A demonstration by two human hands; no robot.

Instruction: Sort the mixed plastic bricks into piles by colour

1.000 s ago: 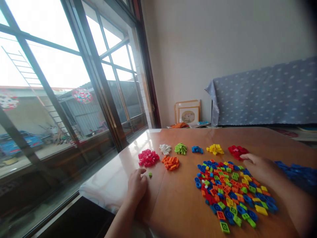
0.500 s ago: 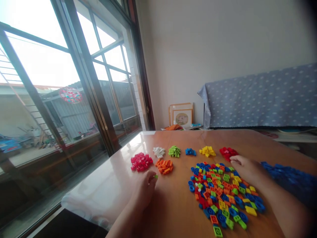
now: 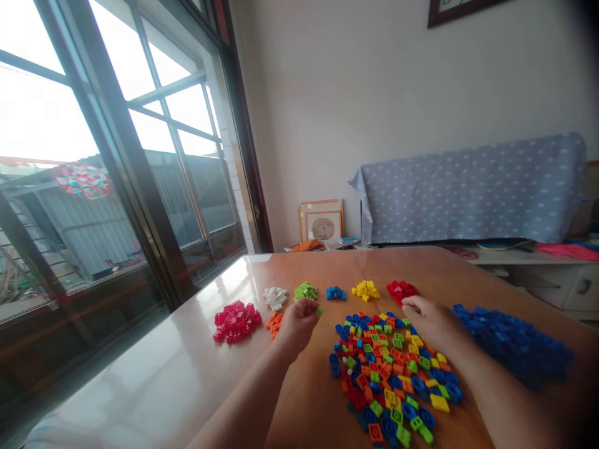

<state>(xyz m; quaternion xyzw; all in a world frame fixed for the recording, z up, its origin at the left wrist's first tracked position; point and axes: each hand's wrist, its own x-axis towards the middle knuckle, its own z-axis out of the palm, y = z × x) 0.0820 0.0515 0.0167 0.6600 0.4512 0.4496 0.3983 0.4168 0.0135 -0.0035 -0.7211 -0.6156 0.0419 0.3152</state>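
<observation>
Brown and glossy, the table (image 3: 304,399) carries a broad mixed pile of bricks (image 3: 390,365) and, to its right, a dark blue heap (image 3: 512,343). Of the two hands, the right hand (image 3: 428,318) curls beside the red pile (image 3: 401,291), and I cannot tell whether it holds anything. The left hand (image 3: 297,327), closed narrow, partly hides the orange pile (image 3: 274,323) just before the green pile (image 3: 305,290). Smallest is the green brick (image 3: 320,310) pinched at its fingertips.
</observation>
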